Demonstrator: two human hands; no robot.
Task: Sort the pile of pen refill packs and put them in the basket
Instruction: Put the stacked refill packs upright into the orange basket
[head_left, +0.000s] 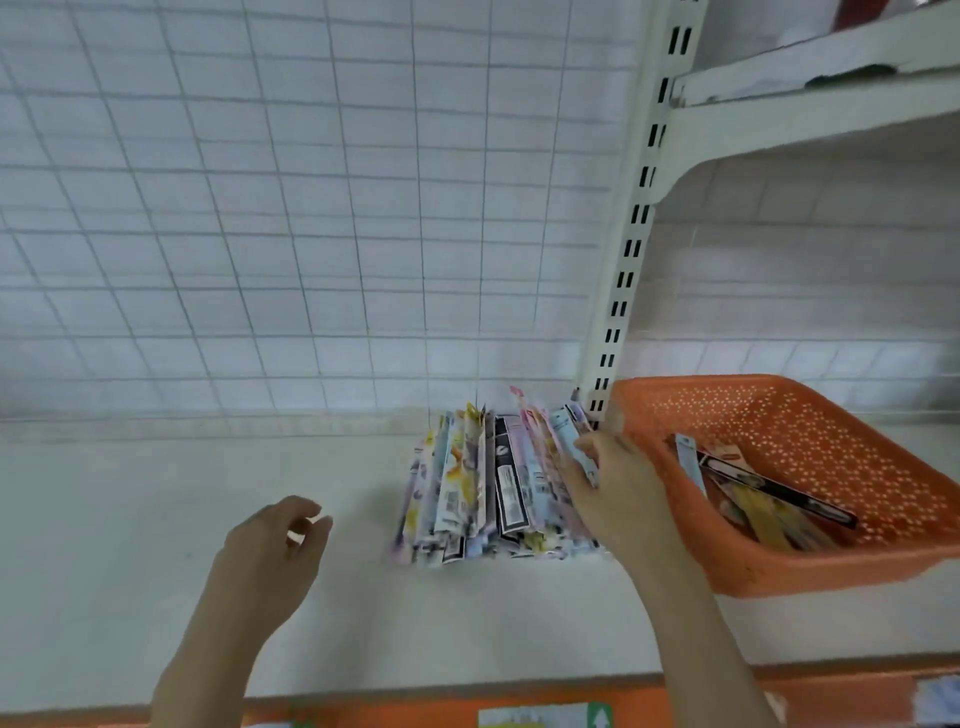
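**shelfwatcher:** Orange plastic basket (810, 577) sits at the right of the frame with a few refill packs (748, 488) already lying in it. The rest of the pile (493, 488) is centre frame on the white shelf (156, 519), just left of the basket, long axes running from bottom to top of the frame, fanned a bit.

**gridwall_guy:** So which hand's closer?

**shelfwatcher:** Right hand (610, 478), easily. It's at the pile's right edge, fingers curled onto the outermost packs, right next to the basket rim. Left hand (270, 545) hangs lower left, apart from the pile, fingers loosely curled, holding nothing as far as I can tell.

**gridwall_guy:** Then I'd guess it's a short hop rightward into the basket.
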